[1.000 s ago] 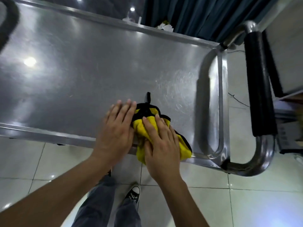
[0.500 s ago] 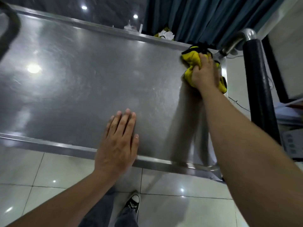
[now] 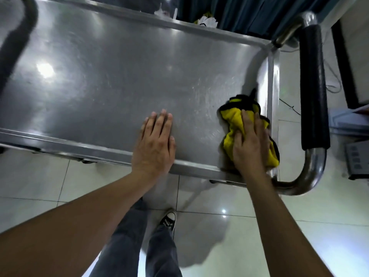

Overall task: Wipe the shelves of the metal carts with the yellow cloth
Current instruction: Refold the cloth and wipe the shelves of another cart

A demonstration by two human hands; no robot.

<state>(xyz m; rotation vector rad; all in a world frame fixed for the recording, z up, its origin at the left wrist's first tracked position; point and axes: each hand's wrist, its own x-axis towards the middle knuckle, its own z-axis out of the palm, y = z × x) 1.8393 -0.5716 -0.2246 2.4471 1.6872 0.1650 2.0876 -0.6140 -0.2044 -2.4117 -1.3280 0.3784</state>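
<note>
Right hand (image 3: 251,143) flat on the yellow cloth (image 3: 235,124), fingers straight and close together, pressing it onto the cart shelf (image 3: 111,80) near the front right corner. Cloth bunched, long axis running from the front rim toward the far side, black-edged end pointing away. Left hand (image 3: 154,143) palm-down on bare metal, fingers together, well apart from the cloth.

Glossy pale square floor tiles (image 3: 329,226) with thin dark grout lines reflect small ceiling lights. Pleated dark teal curtains (image 3: 249,15) hang at the far side.
</note>
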